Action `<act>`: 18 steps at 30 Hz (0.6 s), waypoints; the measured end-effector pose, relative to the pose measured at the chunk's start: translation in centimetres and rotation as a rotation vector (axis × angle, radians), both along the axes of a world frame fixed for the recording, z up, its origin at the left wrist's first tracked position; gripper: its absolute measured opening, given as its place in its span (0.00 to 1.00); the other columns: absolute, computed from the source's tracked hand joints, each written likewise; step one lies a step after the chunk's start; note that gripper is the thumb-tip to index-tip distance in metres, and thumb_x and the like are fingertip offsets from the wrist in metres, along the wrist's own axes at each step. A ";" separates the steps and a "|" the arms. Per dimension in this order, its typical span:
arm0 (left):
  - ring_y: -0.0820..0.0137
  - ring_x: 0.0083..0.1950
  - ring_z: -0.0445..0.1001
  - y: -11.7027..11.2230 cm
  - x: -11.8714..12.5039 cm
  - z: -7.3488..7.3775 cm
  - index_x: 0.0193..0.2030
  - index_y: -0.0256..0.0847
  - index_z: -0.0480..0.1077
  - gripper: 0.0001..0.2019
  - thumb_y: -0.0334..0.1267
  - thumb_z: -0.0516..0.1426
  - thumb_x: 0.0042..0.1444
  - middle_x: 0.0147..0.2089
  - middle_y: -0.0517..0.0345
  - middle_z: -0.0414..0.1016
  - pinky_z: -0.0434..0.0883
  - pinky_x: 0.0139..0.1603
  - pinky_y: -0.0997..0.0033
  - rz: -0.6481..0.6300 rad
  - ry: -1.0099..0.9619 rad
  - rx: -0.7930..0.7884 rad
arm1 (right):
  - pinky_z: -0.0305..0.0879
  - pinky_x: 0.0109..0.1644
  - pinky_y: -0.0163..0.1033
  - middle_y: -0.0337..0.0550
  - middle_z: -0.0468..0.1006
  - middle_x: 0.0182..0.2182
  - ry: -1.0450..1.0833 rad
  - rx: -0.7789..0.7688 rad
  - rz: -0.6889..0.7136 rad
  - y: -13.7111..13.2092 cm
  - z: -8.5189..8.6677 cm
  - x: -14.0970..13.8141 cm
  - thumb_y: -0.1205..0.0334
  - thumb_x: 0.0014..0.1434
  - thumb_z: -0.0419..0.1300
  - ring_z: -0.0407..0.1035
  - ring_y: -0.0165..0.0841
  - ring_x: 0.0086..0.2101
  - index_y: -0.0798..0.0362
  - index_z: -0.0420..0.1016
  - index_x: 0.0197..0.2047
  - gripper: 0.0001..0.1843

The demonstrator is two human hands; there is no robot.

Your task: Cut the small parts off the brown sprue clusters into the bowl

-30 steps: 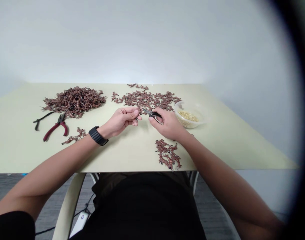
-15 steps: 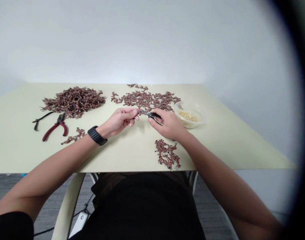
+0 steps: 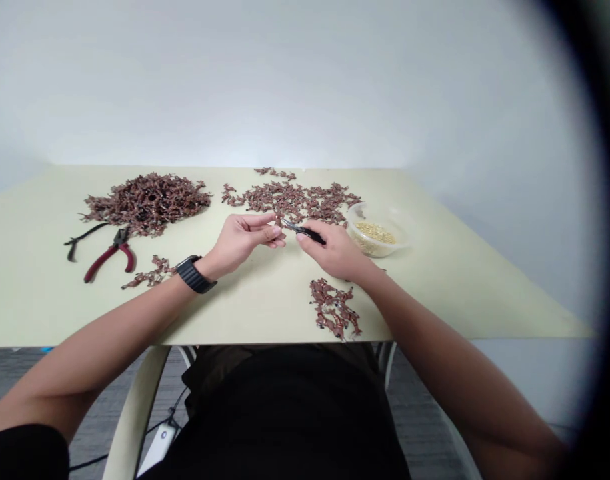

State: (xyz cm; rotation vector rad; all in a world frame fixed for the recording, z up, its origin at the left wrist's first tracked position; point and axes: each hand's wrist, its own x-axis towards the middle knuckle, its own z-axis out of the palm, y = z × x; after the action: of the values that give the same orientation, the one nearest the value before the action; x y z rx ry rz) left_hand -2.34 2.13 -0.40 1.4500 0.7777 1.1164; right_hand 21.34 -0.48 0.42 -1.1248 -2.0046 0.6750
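My left hand (image 3: 242,240), a black watch on its wrist, hovers over the middle of the pale table (image 3: 265,300) with its fingers pinched on something too small to make out. My right hand (image 3: 335,252) grips small black-handled pliers (image 3: 302,231), whose tips point left and meet the left fingertips. Just behind both hands lies a spread of small brown pieces (image 3: 295,198). A small group of the same brown pieces (image 3: 335,310) rests near the front edge under my right forearm.
A large heap of brown pieces (image 3: 147,200) lies at the back left. Red-handled pliers (image 3: 107,253) and a black tool (image 3: 82,238) lie in front of it, with a few brown pieces (image 3: 149,273) nearby. A clear bowl of small golden bits (image 3: 377,230) stands right of my right hand.
Both hands stayed close together; the left fingers shifted slightly and the pliers' tips tilted a little toward them. Nothing else on the table moved.
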 end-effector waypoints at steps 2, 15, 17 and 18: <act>0.61 0.44 0.86 -0.2 -0.1 -0.2 0.52 0.40 0.84 0.19 0.45 0.72 0.55 0.45 0.46 0.87 0.83 0.52 0.58 0.127 0.108 0.201 | 0.49 0.31 0.39 0.37 0.61 0.26 0.149 -0.212 0.075 -0.2 0.2 -0.2 0.44 0.69 0.57 0.54 0.31 0.27 0.50 0.68 0.33 0.20; 0.64 0.42 0.86 0.4 -0.2 0.0 0.53 0.37 0.82 0.20 0.45 0.71 0.57 0.43 0.46 0.86 0.83 0.49 0.63 0.018 -0.008 0.022 | 0.48 0.31 0.40 0.37 0.61 0.25 0.077 -0.149 -0.019 -0.3 0.7 0.2 0.42 0.68 0.58 0.53 0.32 0.26 0.50 0.71 0.37 0.19; 0.68 0.40 0.85 0.5 0.0 -0.4 0.51 0.35 0.81 0.19 0.44 0.72 0.57 0.42 0.47 0.85 0.82 0.45 0.72 -0.087 -0.116 -0.189 | 0.50 0.34 0.41 0.36 0.64 0.24 -0.088 0.061 -0.116 0.0 0.3 0.4 0.45 0.67 0.60 0.57 0.33 0.27 0.50 0.73 0.40 0.16; 0.70 0.40 0.85 0.6 0.0 -0.6 0.50 0.35 0.81 0.17 0.42 0.72 0.58 0.42 0.48 0.85 0.81 0.45 0.75 -0.115 -0.147 -0.254 | 0.51 0.34 0.41 0.36 0.64 0.24 -0.137 0.111 -0.129 0.2 0.2 0.5 0.46 0.67 0.60 0.58 0.33 0.26 0.50 0.74 0.42 0.16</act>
State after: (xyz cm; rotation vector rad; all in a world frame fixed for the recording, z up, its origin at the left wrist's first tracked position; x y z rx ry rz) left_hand -2.30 2.70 -1.01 1.1717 0.6957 0.9867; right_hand 21.87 -0.32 0.66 -1.2501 -2.0352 0.4256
